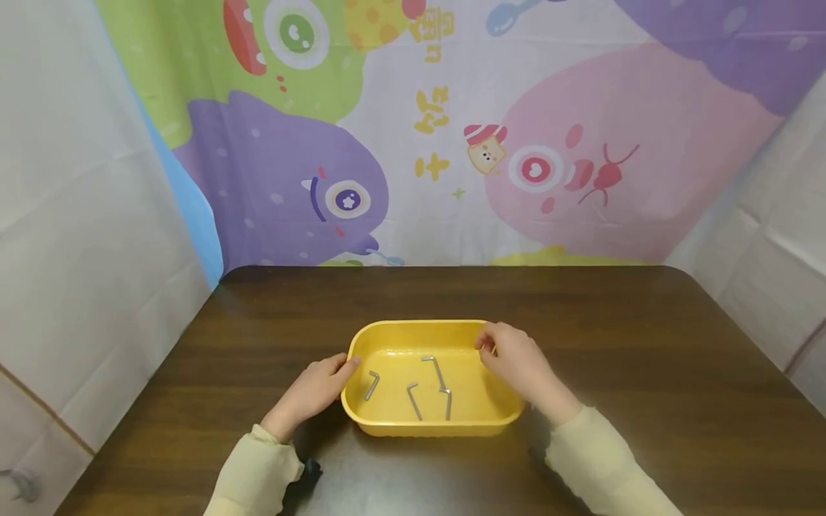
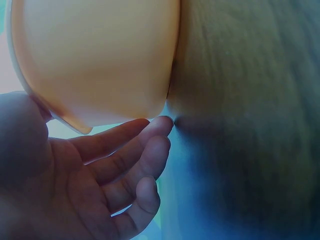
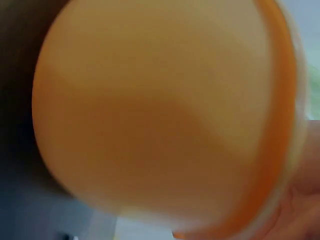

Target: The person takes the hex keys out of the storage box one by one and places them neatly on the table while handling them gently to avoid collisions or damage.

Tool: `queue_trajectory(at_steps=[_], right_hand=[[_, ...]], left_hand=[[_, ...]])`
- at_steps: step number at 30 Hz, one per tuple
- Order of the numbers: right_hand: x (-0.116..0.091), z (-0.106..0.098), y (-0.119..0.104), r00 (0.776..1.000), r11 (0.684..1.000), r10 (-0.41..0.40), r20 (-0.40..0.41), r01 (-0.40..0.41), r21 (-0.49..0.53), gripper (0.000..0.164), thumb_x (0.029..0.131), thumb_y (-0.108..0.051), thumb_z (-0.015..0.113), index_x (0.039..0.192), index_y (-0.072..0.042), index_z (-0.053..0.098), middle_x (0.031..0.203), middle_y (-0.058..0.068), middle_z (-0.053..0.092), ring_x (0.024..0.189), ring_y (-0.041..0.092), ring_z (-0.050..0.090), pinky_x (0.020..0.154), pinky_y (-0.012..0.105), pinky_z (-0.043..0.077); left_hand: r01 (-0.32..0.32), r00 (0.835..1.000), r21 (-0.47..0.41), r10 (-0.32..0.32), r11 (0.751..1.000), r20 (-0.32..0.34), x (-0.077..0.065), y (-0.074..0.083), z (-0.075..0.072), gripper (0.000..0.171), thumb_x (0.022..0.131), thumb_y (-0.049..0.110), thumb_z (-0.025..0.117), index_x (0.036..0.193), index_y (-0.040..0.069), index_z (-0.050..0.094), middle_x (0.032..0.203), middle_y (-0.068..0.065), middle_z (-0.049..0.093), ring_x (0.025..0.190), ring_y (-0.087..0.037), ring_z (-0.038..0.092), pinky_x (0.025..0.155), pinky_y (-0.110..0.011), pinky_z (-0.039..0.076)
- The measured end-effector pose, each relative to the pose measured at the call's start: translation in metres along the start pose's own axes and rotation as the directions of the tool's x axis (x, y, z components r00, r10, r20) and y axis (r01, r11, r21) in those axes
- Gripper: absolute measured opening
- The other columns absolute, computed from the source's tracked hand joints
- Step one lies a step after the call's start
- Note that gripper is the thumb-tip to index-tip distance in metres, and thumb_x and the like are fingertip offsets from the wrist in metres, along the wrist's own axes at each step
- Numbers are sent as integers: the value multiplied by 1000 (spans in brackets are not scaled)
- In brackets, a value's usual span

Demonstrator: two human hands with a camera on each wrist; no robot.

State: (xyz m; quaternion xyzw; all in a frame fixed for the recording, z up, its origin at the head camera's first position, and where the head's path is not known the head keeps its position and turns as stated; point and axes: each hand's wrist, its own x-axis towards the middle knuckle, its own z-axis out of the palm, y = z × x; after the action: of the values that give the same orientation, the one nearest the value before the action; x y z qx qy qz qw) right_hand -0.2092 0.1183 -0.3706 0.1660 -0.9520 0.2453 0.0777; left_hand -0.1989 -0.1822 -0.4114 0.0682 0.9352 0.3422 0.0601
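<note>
A yellow plastic tray [image 1: 439, 428] stands on the table. Inside it lie several grey metal hex keys [image 1: 439, 374], bent in an L shape; one hex key [image 1: 372, 385] is apart at the left end. My left hand [image 1: 316, 387] holds the tray's left end, thumb over the rim and fingers [image 2: 155, 150] below it along the outer wall. Over the right end, my right hand [image 1: 516, 358] reaches across the rim with loosely curled fingers above the tray's inside, nothing visible between them. In the right wrist view the tray wall [image 3: 160, 100] hides most of that hand.
The dark wooden table [image 1: 645, 344] extends around the tray on all sides. Behind it hangs a cloth [image 1: 426, 215] printed with cartoon figures, and pale sheets [image 1: 97, 215] hang at both sides. A small black object [image 1: 312, 471] shows beside the left sleeve.
</note>
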Motion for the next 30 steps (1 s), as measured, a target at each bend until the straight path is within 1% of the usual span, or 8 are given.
queue_trajectory(at_steps=[4, 7, 11, 15, 17, 23, 26, 30], right_hand=[[0, 11, -10, 999, 1000, -21, 35, 22, -1, 3, 78, -5, 58, 78, -7, 60, 70, -3, 54, 64, 12, 48, 63, 28, 42], [-1, 21, -17, 998, 999, -34, 53, 35, -10, 6, 77, -5, 59, 74, -10, 59, 68, -4, 51, 64, 12, 47, 63, 27, 40], [-4, 34, -21, 997, 998, -50, 66, 52, -34, 9, 76, -4, 59, 71, -12, 58, 65, -4, 49, 63, 13, 45, 62, 28, 39], [-8, 43, -21, 994, 996, -55, 98, 62, -65, 8, 75, -8, 62, 70, -12, 57, 64, -4, 49, 61, 13, 45, 61, 28, 39], [-10, 45, -20, 991, 997, -36, 129, 45, -69, 10, 75, -12, 64, 70, -13, 56, 63, -4, 49, 60, 12, 44, 59, 28, 39], [-11, 47, -19, 978, 999, 27, 209, -17, -50, 23, 74, -24, 72, 67, -15, 52, 61, -5, 50, 57, 12, 43, 55, 27, 36], [-11, 47, -19, 970, 999, 37, 239, -26, -47, 24, 72, -25, 72, 67, -15, 51, 61, -6, 50, 57, 12, 44, 54, 27, 35], [-11, 47, -20, 962, 998, 47, 268, -34, -50, 23, 69, -23, 73, 69, -14, 51, 63, -5, 50, 59, 13, 44, 55, 27, 35]], left_hand=[[-3, 1000, 2, 3, 1000, -3, 1, 0, 1, 32, 95, 37, 43, 95, 11, 60, 66, 0, 49, 65, -14, 48, 61, -28, 37], [-5, 1000, 4, 5, 1000, -14, 1, 0, 0, 30, 95, 37, 43, 92, 11, 59, 64, 0, 48, 65, -15, 48, 61, -28, 37], [-4, 1000, 9, 4, 1000, -13, 1, 1, 1, 31, 95, 37, 43, 93, 11, 60, 66, 0, 50, 66, -15, 48, 62, -28, 37], [1, 1000, 10, -1, 1000, -11, 1, 1, 2, 32, 95, 37, 43, 96, 10, 61, 68, 0, 52, 68, -15, 49, 63, -28, 38], [4, 1000, 7, -4, 1000, -9, 1, 1, 1, 33, 95, 37, 43, 97, 10, 61, 68, 0, 52, 67, -15, 49, 63, -28, 38], [1, 1000, 9, -1, 1000, -12, 0, 1, 2, 32, 95, 37, 43, 95, 10, 60, 66, 0, 51, 66, -15, 49, 61, -28, 38], [-3, 1000, 12, 3, 1000, -17, 1, 0, 2, 31, 95, 36, 43, 95, 11, 61, 67, 0, 52, 67, -15, 49, 62, -28, 38], [-1, 1000, 9, 1, 1000, -16, 1, 0, 2, 31, 95, 36, 43, 96, 11, 61, 69, 0, 53, 68, -15, 49, 63, -28, 38]])
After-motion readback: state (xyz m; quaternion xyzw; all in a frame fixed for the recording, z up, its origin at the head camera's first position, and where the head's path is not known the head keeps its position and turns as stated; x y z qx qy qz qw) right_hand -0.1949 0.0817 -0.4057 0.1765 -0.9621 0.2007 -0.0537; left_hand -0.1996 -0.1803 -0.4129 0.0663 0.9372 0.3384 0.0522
